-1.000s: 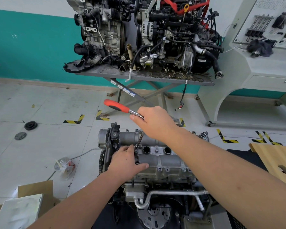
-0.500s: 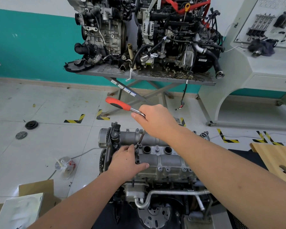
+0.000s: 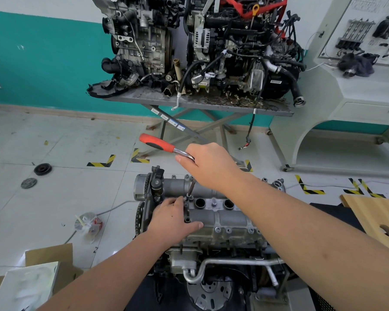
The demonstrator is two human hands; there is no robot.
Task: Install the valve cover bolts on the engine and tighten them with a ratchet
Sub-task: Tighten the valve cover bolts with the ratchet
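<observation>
**Ratchet seated on a bolt, tightening in hand**

The grey cast-metal engine [image 3: 216,223] sits at six o'clock. The right hand [image 3: 208,163] grips the red-handled steel ratchet [image 3: 164,145]; the left hand [image 3: 172,217] rests flat on the cover, fingers relaxed. Next, probably swing the handle.

Ratchet [image 3: 166,146]: red-orange handle, black inset, chrome shank. Engine [image 3: 213,212]: dull grey metal. Wall [image 3: 43,59]: teal band, white above. Floor markers [image 3: 102,162]: yellow-black stripes.
</observation>
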